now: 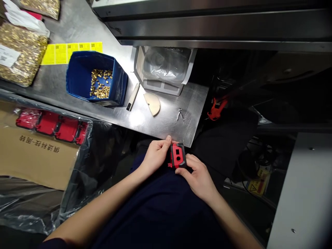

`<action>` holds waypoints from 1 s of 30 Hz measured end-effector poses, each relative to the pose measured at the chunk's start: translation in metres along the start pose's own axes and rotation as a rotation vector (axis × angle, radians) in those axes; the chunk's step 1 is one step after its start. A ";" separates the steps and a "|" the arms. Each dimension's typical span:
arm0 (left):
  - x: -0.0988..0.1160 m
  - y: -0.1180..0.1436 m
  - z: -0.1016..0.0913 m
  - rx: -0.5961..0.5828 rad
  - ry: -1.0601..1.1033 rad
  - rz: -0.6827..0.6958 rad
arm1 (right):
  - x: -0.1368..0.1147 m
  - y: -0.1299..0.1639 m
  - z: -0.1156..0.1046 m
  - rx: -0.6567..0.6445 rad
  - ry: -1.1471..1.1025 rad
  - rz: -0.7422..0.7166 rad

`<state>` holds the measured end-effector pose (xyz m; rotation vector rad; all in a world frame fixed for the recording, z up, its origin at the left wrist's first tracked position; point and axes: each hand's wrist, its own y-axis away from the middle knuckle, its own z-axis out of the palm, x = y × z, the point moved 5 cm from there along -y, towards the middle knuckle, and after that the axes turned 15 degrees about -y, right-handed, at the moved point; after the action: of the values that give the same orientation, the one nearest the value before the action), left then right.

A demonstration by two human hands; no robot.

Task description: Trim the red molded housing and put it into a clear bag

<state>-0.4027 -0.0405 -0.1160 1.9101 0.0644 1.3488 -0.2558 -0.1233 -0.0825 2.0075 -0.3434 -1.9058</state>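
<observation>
A small red and black plastic part (177,156) sits between both hands, just below the front edge of the steel table (166,117). My left hand (155,156) grips its left side, thumb up along the edge. My right hand (198,176) holds its lower right corner with the fingertips. Both hands hover over my lap in dark blue clothing.
A blue bin (96,79) with several small brass pieces stands on the table, next to a white knife (133,97), a beige half-disc (153,103) and a white tray with a plastic bag (164,69). Red parts (50,123) lie in plastic on a cardboard box at left. Bags of brass pieces (22,53) lie far left.
</observation>
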 end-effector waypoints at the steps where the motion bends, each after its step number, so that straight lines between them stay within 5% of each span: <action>1: 0.005 0.001 -0.003 -0.027 -0.035 0.070 | -0.001 -0.002 -0.002 0.020 -0.064 -0.007; 4: 0.018 0.009 -0.005 -0.179 -0.001 0.210 | -0.007 -0.009 -0.006 0.037 -0.260 -0.014; 7: 0.023 0.014 0.000 -0.233 0.089 0.206 | -0.014 -0.014 -0.008 0.029 -0.313 0.002; 13: 0.020 0.005 0.008 0.044 -0.027 0.175 | -0.003 -0.017 -0.004 0.071 -0.171 0.155; 16: 0.005 -0.002 0.007 0.072 -0.018 0.060 | 0.006 -0.013 0.003 0.016 -0.156 0.191; 20: -0.013 -0.001 0.002 -0.061 0.116 -0.032 | 0.016 -0.008 0.010 -0.052 -0.219 0.252; 30: 0.000 0.023 -0.001 -0.315 0.282 0.275 | -0.010 -0.034 0.003 0.042 -0.602 0.304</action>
<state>-0.4124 -0.0556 -0.1019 1.4951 -0.2651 1.6949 -0.2611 -0.0887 -0.0874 1.2631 -0.7922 -2.2598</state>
